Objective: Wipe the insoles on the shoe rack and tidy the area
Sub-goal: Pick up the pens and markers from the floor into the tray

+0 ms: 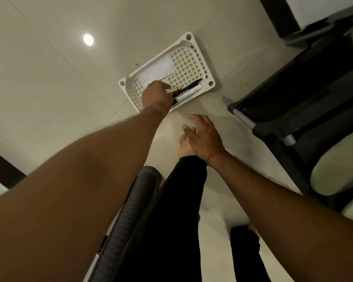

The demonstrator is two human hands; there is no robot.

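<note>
A white lattice basket (192,40) lies on the tiled floor ahead of me. Inside it are a pale folded cloth (161,70), a black pen (191,86) and a white marker (190,95). My left hand (155,94) reaches into the basket's near side, its fingers closed round the copper-tipped end of a pen (175,90). Nearer to me, my right hand (204,137) hovers above my bare foot with spread fingers and holds nothing. At the right stands the dark shoe rack (289,127), with a pale green insole (338,171) on its lower shelf.
My legs in black trousers (171,210) fill the lower middle. A dark ribbed rounded object (126,210) sits beside my left leg. A black block (279,15) stands at the top right. A ceiling light reflects off the floor tile (88,39).
</note>
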